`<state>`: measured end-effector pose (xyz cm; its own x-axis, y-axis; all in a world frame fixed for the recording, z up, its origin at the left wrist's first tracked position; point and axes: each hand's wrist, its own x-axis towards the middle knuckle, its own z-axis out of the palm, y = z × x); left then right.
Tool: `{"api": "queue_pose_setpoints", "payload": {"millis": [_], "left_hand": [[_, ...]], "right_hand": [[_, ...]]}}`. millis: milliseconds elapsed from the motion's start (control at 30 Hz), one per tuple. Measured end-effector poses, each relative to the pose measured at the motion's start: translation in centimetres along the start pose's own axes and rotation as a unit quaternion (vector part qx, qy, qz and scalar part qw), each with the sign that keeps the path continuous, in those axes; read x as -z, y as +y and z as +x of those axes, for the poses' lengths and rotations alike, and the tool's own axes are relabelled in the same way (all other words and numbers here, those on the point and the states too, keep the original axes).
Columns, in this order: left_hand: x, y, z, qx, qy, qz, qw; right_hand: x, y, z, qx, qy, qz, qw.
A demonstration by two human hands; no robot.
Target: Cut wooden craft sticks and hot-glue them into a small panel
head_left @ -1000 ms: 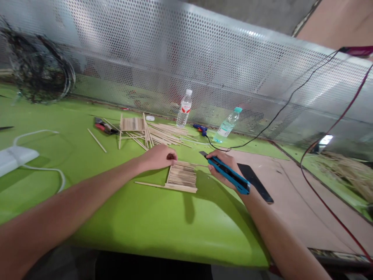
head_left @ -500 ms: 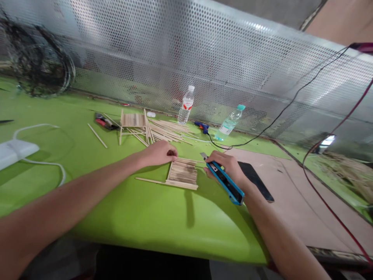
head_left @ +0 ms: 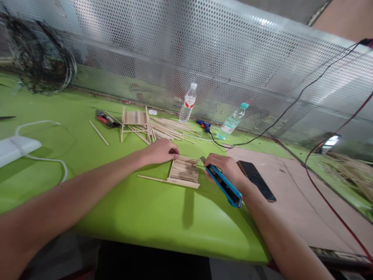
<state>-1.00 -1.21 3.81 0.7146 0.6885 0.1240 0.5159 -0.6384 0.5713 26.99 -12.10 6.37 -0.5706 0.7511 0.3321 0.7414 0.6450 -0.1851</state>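
Note:
My left hand (head_left: 162, 150) is closed, its fingertips pinching the far left corner of a small panel of wooden sticks (head_left: 184, 171) lying flat on the green table. The sticks lie side by side, and one long stick (head_left: 151, 178) juts out left along the near edge. In my right hand (head_left: 223, 167) is a blue utility knife (head_left: 223, 185), wrapped by the fingers. Its short blade (head_left: 203, 159) is out, pointing left close to the panel's far right corner. Whether the blade touches a stick I cannot tell.
Behind the hands stand a small stick-built chair (head_left: 135, 118), loose sticks (head_left: 170, 129), pliers (head_left: 106, 118), a blue glue gun (head_left: 203, 125) and two bottles (head_left: 188, 104) (head_left: 233, 121). A phone (head_left: 256, 180) lies right of my right hand. A white power strip (head_left: 20, 147) sits left.
The knife blade has dropped slightly and moved closer to the panel's far right corner. My left hand keeps its pinch on the panel. The whole view has shifted a little.

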Motion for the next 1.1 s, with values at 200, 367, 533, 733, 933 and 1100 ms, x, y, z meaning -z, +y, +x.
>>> {"api": "queue_pose_setpoints", "payload": {"millis": [200,367,533,733,933,1100], "left_hand": [[-0.19,0.02,-0.04,-0.010,0.005,-0.001,1.000],[-0.27,-0.01,-0.03,-0.012,-0.004,-0.012,1.000],[-0.11,-0.07,0.04,-0.025,0.002,0.006,1.000],[-0.12,-0.08,0.07,-0.036,0.004,0.012,0.999],[-0.08,0.13,0.00,-0.040,0.009,0.017,0.999],[-0.21,-0.03,0.02,-0.036,0.009,0.007,0.999]], "right_hand": [[-0.26,-0.47,0.14,0.000,-0.008,-0.011,1.000],[-0.22,-0.65,0.21,0.001,-0.008,-0.034,0.999],[-0.20,-0.57,0.16,-0.001,-0.017,-0.040,0.999],[-0.19,-0.63,0.25,0.005,-0.027,-0.048,0.998],[-0.60,-0.65,0.33,-0.005,-0.039,-0.088,0.995],[-0.70,-0.73,0.55,-0.018,-0.055,-0.068,0.996]]}}
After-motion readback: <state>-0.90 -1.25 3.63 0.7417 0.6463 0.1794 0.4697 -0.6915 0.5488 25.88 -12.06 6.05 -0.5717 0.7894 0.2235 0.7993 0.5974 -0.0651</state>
